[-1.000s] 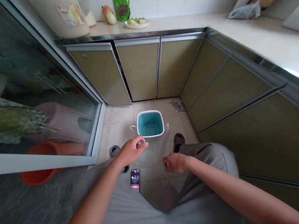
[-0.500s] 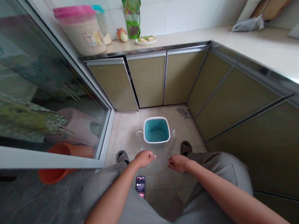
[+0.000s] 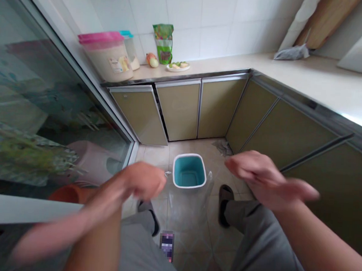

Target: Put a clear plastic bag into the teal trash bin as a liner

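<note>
Bin, teal inside with white rim, upright on the tiled floor, centre of frame. Clear bag spread low at its front and sides, loops showing left and right of the rim; can't tell whether it goes around the bin or lies beside it. Left hand left of centre, nearest the bag's left loop, blurred, fingers curled, grip looks narrow; can't tell if it holds or touches anything. Right hand right of centre, above the floor and well apart from the bin, grip wide, thumb away from fingers, palm bare. Phone on floor, bottom centre, screen pixelated. Slippers on both feet, either side of the bag. Grey cloth on floor behind the bin, toward the right, by the cabinets. Desk across the top: upper left, pink-lidded tub, onion, green pouch, plate with cut green and pale pieces; upper right, grey packet near a wooden board. Glass door at left, orange bucket low behind it.
</note>
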Demonstrator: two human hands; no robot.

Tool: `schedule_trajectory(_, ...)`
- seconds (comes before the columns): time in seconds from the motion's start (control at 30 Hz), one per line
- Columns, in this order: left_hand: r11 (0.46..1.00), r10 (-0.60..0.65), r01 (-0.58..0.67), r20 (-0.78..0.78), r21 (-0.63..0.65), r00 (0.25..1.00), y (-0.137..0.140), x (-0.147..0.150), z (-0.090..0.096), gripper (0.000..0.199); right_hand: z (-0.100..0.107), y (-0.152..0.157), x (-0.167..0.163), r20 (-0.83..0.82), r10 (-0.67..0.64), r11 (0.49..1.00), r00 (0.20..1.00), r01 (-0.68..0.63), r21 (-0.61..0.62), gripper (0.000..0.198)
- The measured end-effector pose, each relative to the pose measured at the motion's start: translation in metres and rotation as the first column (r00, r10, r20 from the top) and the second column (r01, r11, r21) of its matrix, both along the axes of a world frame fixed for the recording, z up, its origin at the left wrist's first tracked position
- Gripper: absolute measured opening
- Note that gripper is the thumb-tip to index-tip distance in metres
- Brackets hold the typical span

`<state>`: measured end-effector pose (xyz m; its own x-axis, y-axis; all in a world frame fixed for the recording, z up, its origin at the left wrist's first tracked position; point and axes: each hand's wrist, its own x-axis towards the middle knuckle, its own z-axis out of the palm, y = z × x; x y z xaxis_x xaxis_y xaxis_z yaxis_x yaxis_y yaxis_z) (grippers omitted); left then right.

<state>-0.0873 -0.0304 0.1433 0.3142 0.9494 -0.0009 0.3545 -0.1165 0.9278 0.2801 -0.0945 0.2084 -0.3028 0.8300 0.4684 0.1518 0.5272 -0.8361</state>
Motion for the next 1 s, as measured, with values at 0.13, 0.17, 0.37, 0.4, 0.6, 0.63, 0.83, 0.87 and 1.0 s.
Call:
schedule_trajectory(0.13,0.955,0.023,0.104,0.421,-0.278,0.907,0.119,0.091,0.006,0.079,-0.082,0.115,0.002,0.045,-0.021,0.829,0.999,0.042,-0.558,0.079)
schedule_trajectory(0.17,0.932,0.013,0.169,0.496,-0.321,0.869,0.14,0.107,0.001,0.079,-0.104,0.139,0.005,0.034,-0.045,0.767,0.998,0.057,-0.639,0.078)
schedule_trajectory(0.37,0.853,0.006,0.331,0.642,-0.403,0.766,0.156,0.118,-0.027,0.08,-0.154,0.184,0.018,-0.048,-0.108,0.661,0.993,0.036,-0.75,0.074)
schedule_trajectory(0.4,0.861,0.019,0.311,0.638,-0.401,0.77,0.153,0.114,-0.027,0.08,-0.153,0.183,0.018,-0.051,-0.115,0.663,0.992,0.039,-0.748,0.074)
schedule_trajectory(0.6,0.947,0.086,0.11,0.567,-0.302,0.819,0.131,0.085,-0.062,0.07,-0.18,0.163,0.021,0.011,-0.18,0.78,0.984,0.149,-0.608,0.074)
schedule_trajectory(0.63,0.954,0.102,0.067,0.526,-0.292,0.844,0.123,0.076,-0.08,0.063,-0.194,0.155,0.022,0.091,-0.215,0.795,0.972,0.228,-0.563,0.069)
schedule_trajectory(0.83,0.921,-0.015,-0.101,-0.294,-0.376,0.956,0.065,0.004,-0.211,0.017,-0.289,0.095,0.02,0.808,0.032,0.863,0.588,0.392,-0.32,0.023)
schedule_trajectory(0.87,0.91,-0.06,-0.111,-0.391,-0.401,0.918,0.06,-0.006,-0.226,0.011,-0.299,0.089,0.017,0.846,0.108,0.873,0.521,0.358,-0.332,0.018)
schedule_trajectory(1.0,0.922,0.034,-0.242,-0.56,-0.303,0.828,0.06,-0.025,-0.254,0.017,-0.322,0.079,0.002,0.892,0.182,0.874,0.414,0.347,-0.339,0.03)
